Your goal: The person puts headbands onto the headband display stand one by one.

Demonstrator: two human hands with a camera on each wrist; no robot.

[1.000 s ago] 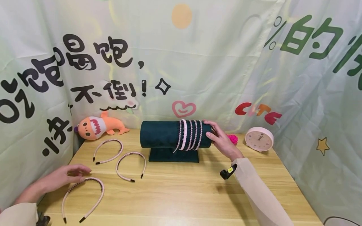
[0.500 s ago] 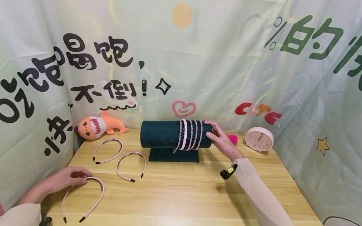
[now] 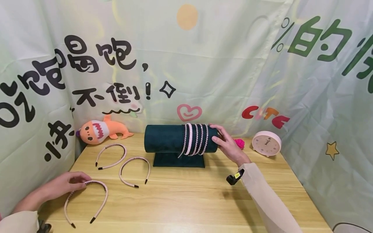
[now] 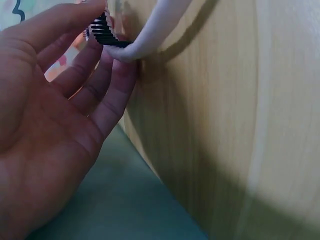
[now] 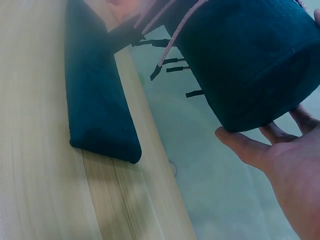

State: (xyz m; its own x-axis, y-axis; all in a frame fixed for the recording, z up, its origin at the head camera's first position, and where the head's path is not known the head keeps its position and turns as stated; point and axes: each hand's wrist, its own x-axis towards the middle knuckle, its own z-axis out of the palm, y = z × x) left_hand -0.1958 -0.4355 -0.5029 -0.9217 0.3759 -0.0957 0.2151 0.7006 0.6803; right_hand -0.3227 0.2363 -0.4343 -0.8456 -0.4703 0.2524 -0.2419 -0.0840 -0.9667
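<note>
At the lower left, my left hand [image 3: 65, 186] pinches the top of a pink headband [image 3: 106, 197] between thumb and fingers. The left wrist view shows that headband [image 4: 155, 30] with black comb teeth inside its curve, close to the tabletop. My right hand [image 3: 230, 147] holds the right end of a dark teal velvet headband stand [image 3: 164, 139], thumb in front and fingers over the top. Several pink and sparkly headbands [image 3: 190, 139] circle the right half of its roll. Fingertips [image 5: 232, 137] touch the roll's end rim in the right wrist view.
Two more pink headbands, one nearer the back [image 3: 125, 153] and one nearer the stand [image 3: 120, 171], lie on the wooden table [image 3: 186, 200]. Along the back are an orange plush shark [image 3: 93, 132], a pink rose-like thing [image 3: 240, 143] and a round clock [image 3: 267, 143]. Printed cloth [image 3: 233, 64] surrounds the table.
My left hand has reached the near headband, taken hold of its top and shifted it slightly, its tips now swung to the right. My right hand and the stand have stayed put.
</note>
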